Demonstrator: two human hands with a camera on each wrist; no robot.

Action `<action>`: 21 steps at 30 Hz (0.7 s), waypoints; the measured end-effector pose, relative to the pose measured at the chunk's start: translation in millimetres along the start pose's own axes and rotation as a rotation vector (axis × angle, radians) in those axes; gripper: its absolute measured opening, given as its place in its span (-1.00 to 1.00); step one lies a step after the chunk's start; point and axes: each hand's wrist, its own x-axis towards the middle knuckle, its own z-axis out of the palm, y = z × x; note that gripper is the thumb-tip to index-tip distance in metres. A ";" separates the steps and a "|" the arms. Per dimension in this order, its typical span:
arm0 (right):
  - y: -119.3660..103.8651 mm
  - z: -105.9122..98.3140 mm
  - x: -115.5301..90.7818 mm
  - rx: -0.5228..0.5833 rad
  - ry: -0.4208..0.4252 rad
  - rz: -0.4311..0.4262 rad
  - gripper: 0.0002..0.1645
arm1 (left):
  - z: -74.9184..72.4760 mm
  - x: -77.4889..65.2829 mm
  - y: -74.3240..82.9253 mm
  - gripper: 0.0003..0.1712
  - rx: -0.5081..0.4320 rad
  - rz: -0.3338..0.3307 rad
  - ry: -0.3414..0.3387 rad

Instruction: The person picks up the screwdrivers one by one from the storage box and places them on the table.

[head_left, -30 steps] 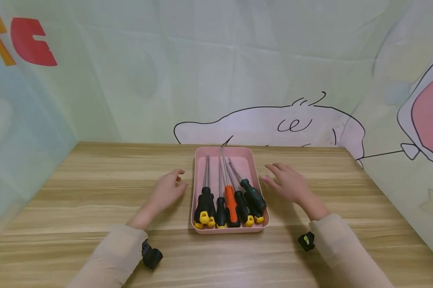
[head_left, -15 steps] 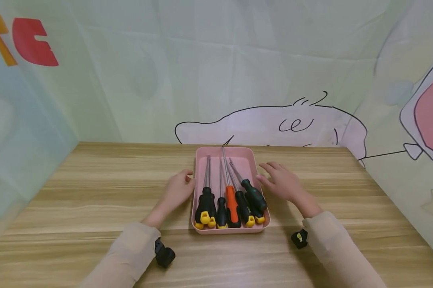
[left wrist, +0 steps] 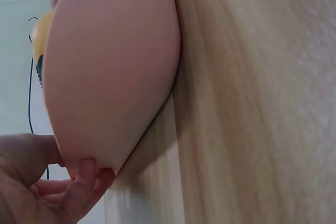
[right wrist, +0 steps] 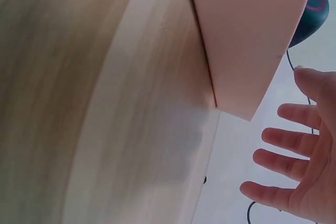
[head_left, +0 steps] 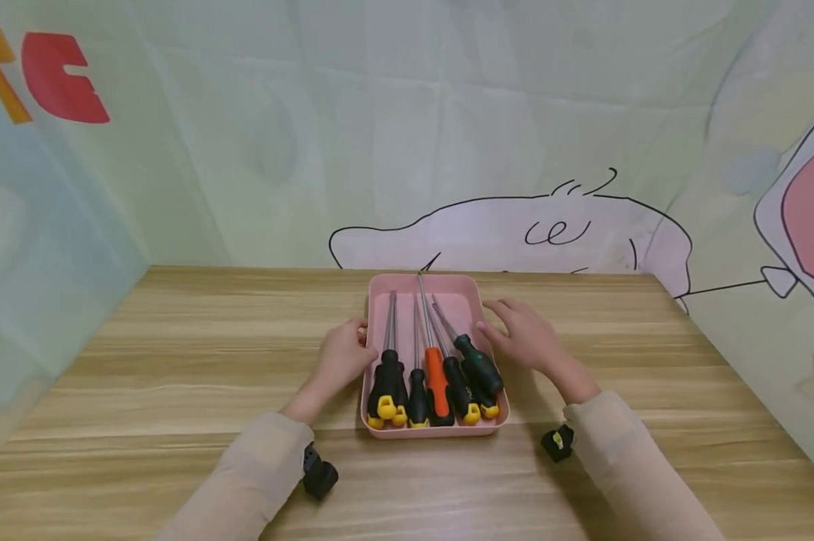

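On the table lies a pink tray (head_left: 423,432) holding several screwdrivers, most with black-and-yellow handles. An orange-handled screwdriver (head_left: 437,383) is in the middle, and a dark green-handled screwdriver (head_left: 477,364) leans at the right. My left hand (head_left: 342,357) grips the tray's left wall, thumb over the rim. In the left wrist view, its curled fingers (left wrist: 86,179) press the outside of that wall. Beside the right wall is my right hand (head_left: 525,338). The right wrist view shows its fingers (right wrist: 283,163) spread and relaxed, apart from the wall.
The wood-grain table (head_left: 210,338) extends on both sides of the tray. Behind it hangs a pale cloth backdrop (head_left: 393,135) with cartoon drawings. A small black camera is strapped at each wrist.
Both hands have moved inward toward the tray. My left hand has taken hold of its left wall, and the right has come close to the other side. The tray stays in place.
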 end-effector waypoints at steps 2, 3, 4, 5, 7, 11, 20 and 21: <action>-1.1 -0.3 1.9 0.021 0.002 0.002 -0.38 | 0.1 -0.1 0.6 -0.54 0.007 0.002 0.000; -1.7 -0.4 3.0 0.029 0.003 0.002 -0.39 | 0.0 -0.3 1.1 -0.55 0.009 0.003 0.000; -2.7 -0.6 4.0 0.036 0.002 0.002 -0.40 | -0.1 -0.5 1.7 -0.55 0.011 0.004 0.000; -3.6 -0.7 5.1 0.042 0.002 0.001 -0.41 | -0.2 -0.8 2.4 -0.55 0.010 0.003 -0.002; -6.4 -1.3 7.3 0.054 0.000 -0.007 -0.44 | -0.4 -1.3 4.2 -0.55 0.011 -0.001 -0.004; -13.3 -3.6 10.9 0.082 -0.011 -0.019 -0.51 | -1.0 -2.0 6.4 -0.55 0.003 -0.008 -0.016; -29.0 -7.5 15.7 0.158 -0.032 -0.007 -0.56 | -1.2 -1.9 6.6 -0.53 0.000 -0.017 -0.027; -30.6 -7.1 16.5 0.166 -0.034 -0.008 -0.57 | -1.0 -1.8 6.1 -0.53 0.000 -0.016 -0.028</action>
